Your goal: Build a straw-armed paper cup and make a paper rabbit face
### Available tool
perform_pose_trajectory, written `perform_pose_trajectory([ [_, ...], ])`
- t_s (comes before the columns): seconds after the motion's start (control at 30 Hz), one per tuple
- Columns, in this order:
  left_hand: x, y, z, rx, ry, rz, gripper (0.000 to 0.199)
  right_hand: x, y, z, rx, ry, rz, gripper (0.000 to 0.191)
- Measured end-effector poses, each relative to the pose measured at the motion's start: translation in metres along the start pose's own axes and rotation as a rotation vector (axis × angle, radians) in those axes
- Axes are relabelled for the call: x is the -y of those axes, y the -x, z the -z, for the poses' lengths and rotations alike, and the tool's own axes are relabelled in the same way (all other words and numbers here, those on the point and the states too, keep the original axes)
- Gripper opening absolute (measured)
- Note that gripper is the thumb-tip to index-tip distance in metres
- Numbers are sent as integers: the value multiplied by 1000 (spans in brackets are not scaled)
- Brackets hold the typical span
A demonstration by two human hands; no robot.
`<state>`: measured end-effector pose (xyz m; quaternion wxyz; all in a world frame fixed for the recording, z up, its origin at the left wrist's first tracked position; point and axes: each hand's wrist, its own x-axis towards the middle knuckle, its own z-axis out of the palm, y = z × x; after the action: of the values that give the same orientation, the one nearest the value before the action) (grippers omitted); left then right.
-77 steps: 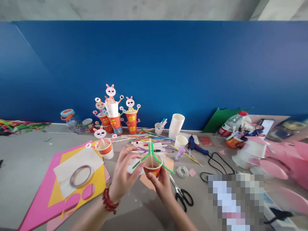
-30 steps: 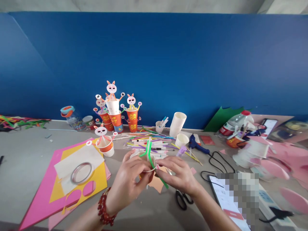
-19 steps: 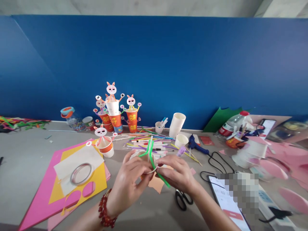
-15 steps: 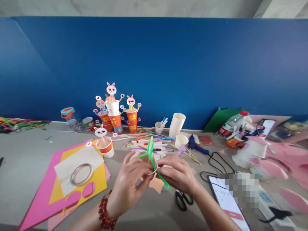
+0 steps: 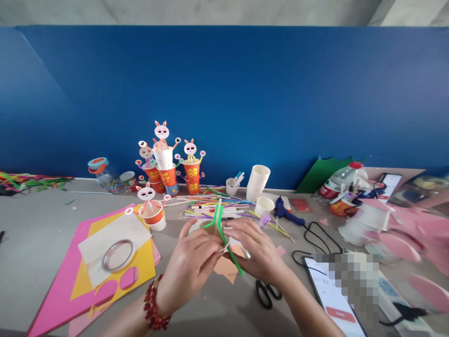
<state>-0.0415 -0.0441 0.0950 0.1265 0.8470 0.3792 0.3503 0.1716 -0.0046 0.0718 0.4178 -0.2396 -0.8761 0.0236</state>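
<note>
A paper cup (image 5: 210,229) is tipped toward me between both hands, its open mouth facing up. My left hand (image 5: 191,262) is closed around its left side and front rim; a red bead bracelet circles that wrist. My right hand (image 5: 257,248) is closed on the cup's right side, fingertips partly hidden. Two bent green straws (image 5: 219,217) rise from inside the cup beside a pale upright straw (image 5: 220,204). One green end slants down past the rim between my hands. Below the cup lies a peach paper scrap (image 5: 226,269).
Rabbit-faced cup figures (image 5: 162,157) stand at the back left. Coloured paper (image 5: 59,276) and a tape roll (image 5: 118,255) lie left. Behind the cup are loose straws and pens (image 5: 228,208). Scissors (image 5: 264,295), a blue glue gun (image 5: 286,213) and a phone (image 5: 329,290) lie right.
The cup and its green straws have shifted slightly left. My right hand has moved slightly left and upward around the cup's side; my left hand keeps its hold.
</note>
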Motion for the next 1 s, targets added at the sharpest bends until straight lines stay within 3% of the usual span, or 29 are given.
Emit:
perform_pose_trajectory([
  [0.13,-2,-1,1,4,-9,-15,17,2,0,-3,2,-45,-16,32],
  [0.3,3,2,-3,-130,39,-15,7,1,4,-6,-2,-92,-42,27],
  [0.43,17,3,-7,-224,172,80,53,-2,8,-8,13,-136,-31,29],
  [0.53,26,0,-8,-104,327,180,74,-2,11,-9,27,-148,-30,29],
  [0.73,30,-8,-6,-81,492,274,15,-2,13,-14,36,-185,-38,32],
  [1.0,28,-14,-1,-5,593,287,14,-1,11,-13,-38,-209,15,32],
])
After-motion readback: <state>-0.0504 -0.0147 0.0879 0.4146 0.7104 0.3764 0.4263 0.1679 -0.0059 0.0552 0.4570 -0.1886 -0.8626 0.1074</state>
